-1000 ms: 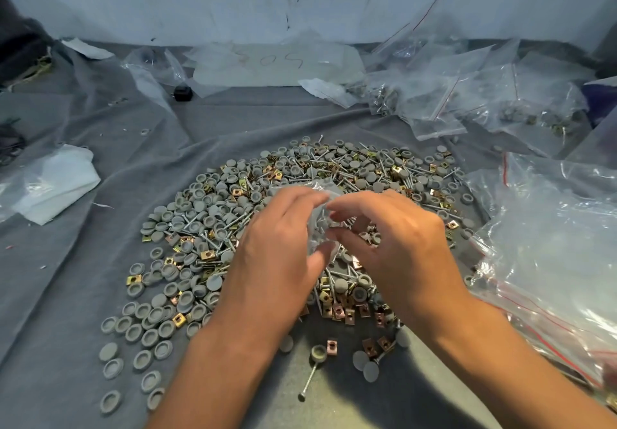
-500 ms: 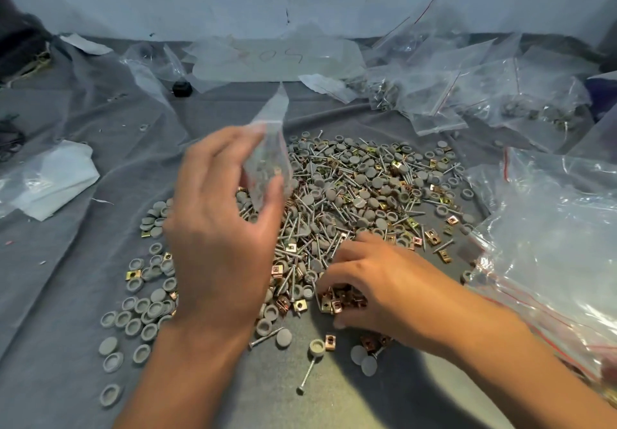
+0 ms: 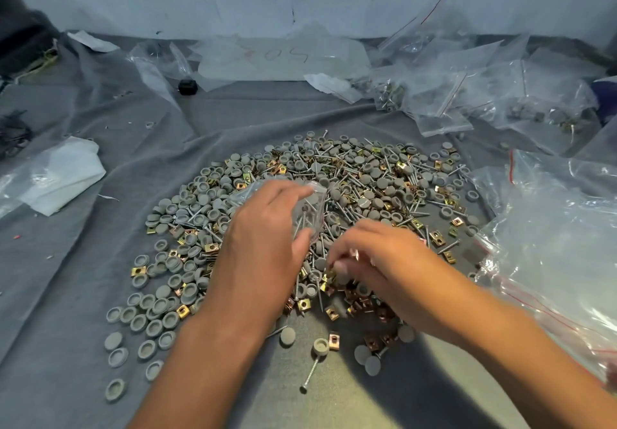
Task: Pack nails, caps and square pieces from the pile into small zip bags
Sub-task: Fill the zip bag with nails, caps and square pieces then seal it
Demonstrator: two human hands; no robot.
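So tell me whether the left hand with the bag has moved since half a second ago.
Yes. The left hand, gripping the small zip bag, has come down and rightward, from above the pile's left edge to low over its middle.

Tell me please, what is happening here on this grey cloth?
A person is packing small hardware into bags. The left hand holds a small clear zip bag over the pile of grey caps, nails and brass square pieces. The right hand reaches into the near side of the pile, its fingers picking among the square pieces; what they hold is blurred. Filled bags lie at the back right, and a large plastic bag lies on the right.
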